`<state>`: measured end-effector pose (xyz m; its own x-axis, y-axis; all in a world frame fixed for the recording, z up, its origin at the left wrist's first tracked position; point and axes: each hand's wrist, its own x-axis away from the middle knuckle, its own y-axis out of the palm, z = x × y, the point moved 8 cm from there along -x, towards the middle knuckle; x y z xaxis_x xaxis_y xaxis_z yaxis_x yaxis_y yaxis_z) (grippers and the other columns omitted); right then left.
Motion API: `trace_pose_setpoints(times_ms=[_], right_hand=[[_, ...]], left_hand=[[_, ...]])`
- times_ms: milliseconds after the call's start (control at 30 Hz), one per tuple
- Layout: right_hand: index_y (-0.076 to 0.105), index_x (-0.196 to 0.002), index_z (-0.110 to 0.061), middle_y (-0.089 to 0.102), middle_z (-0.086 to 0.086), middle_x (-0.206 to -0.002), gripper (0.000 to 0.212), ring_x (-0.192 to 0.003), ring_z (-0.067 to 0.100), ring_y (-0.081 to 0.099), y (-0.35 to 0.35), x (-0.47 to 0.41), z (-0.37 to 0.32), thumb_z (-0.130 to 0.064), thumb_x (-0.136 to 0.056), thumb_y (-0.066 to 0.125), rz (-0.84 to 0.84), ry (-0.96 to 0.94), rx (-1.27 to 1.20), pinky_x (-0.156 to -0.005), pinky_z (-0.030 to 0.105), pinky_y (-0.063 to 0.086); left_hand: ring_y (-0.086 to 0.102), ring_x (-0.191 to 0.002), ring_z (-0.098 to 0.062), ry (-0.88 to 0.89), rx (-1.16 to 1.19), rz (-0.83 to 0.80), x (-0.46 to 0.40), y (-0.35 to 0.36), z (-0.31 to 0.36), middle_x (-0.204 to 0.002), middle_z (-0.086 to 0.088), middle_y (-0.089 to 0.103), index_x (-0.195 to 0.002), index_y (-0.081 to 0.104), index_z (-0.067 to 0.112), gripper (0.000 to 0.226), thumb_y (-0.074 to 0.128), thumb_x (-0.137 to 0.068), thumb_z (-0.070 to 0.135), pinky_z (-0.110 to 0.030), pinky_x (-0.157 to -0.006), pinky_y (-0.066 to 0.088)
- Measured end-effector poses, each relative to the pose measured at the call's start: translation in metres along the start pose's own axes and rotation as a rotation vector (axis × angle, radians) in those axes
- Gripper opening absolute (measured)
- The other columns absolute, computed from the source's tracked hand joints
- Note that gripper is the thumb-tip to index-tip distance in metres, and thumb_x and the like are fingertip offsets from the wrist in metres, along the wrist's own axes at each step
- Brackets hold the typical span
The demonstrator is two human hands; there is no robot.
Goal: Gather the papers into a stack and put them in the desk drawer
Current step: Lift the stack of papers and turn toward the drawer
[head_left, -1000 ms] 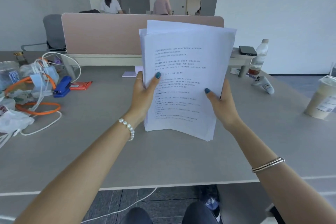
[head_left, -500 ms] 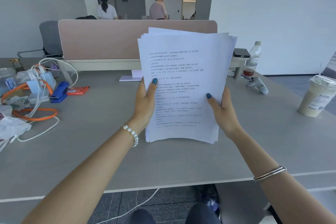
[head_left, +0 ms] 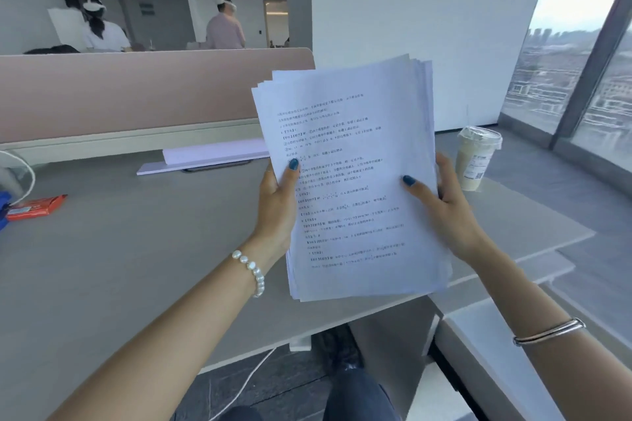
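A thick stack of white printed papers (head_left: 349,154) stands upright above the right end of the grey desk (head_left: 119,249). My left hand (head_left: 277,208) grips its left edge, thumb on the front page. Its right edge is held by my right hand (head_left: 444,212), thumb in front and fingers behind. The sheets are slightly fanned at the top. Below the desk's right end sits a white drawer cabinet (head_left: 478,345); I cannot tell whether a drawer is open.
A lidded drink cup (head_left: 477,157) stands just behind my right hand. A flat white pad (head_left: 205,157) lies by the pink divider (head_left: 136,92). A red packet (head_left: 34,207) lies at far left. Windows on the right; two people stand in the background.
My view has swung to the right, toward the desk's end and the window. The stack stays in both hands and now hangs over the desk's right corner.
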<state>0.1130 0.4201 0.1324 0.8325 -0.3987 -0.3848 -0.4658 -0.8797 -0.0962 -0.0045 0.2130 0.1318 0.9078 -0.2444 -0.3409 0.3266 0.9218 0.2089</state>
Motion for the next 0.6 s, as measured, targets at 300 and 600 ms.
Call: trace_pose_setpoints(times_ms=[300,600], right_hand=[[0.041,-0.126,-0.035,0.069,-0.004,-0.105,0.036,-0.090,0.022,0.070,-0.117,0.052,0.002,-0.025,-0.093,0.049,0.085,0.094,0.131,-0.071,0.038,0.059],[0.045,-0.119,-0.041,0.071,0.010,-0.103,0.030,-0.085,0.032,0.071,-0.218,0.105,0.011,-0.028,-0.092,0.051,0.245,0.170,0.200,-0.072,0.054,0.058]], left_hand=[[0.061,-0.096,0.002,-0.149,0.057,-0.172,0.036,0.113,-0.048,-0.107,0.015,0.064,-0.121,0.053,0.021,0.027,0.047,-0.095,0.025,-0.011,-0.070,0.049],[0.062,-0.095,-0.003,-0.183,0.007,-0.398,0.060,0.214,-0.069,-0.102,0.014,0.065,-0.110,0.055,0.025,0.019,0.053,-0.092,0.021,-0.017,-0.072,0.047]])
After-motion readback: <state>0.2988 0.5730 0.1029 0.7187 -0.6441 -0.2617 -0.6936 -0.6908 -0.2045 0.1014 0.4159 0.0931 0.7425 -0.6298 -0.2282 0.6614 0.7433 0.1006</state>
